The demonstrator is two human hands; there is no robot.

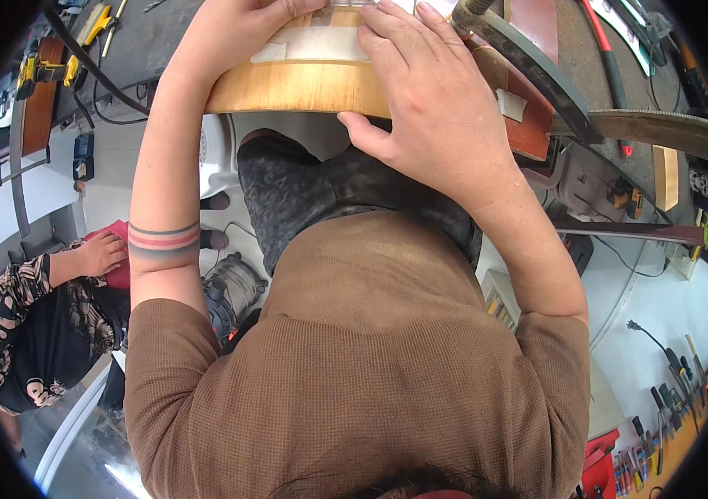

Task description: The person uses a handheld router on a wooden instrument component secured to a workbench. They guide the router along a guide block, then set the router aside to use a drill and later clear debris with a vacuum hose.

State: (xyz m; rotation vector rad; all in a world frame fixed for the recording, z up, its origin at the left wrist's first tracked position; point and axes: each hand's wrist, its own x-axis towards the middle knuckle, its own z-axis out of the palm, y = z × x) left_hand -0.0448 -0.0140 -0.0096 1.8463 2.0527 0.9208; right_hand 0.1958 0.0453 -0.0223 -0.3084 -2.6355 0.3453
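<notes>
Hands: left hand [233,29] and right hand [429,100] flat, fingers spread, pressing wooden guitar body [304,87], 12 o'clock.
Tape: pale strip [312,46] between hands.

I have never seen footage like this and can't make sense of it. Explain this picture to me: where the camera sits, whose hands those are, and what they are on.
There is no machine here. A wide fisheye camera worn on a person's head looks straight down, so you see their brown shirt and both forearms reaching away. The lens bends straight edges near the rim.

The left hand and right hand press flat on a curved wooden piece with pale tape on top; neither hand grips it closed. The right thumb hooks under its edge.

At lower left another person's hand rests on something red. Hand tools lie on a bench at lower right.
</notes>
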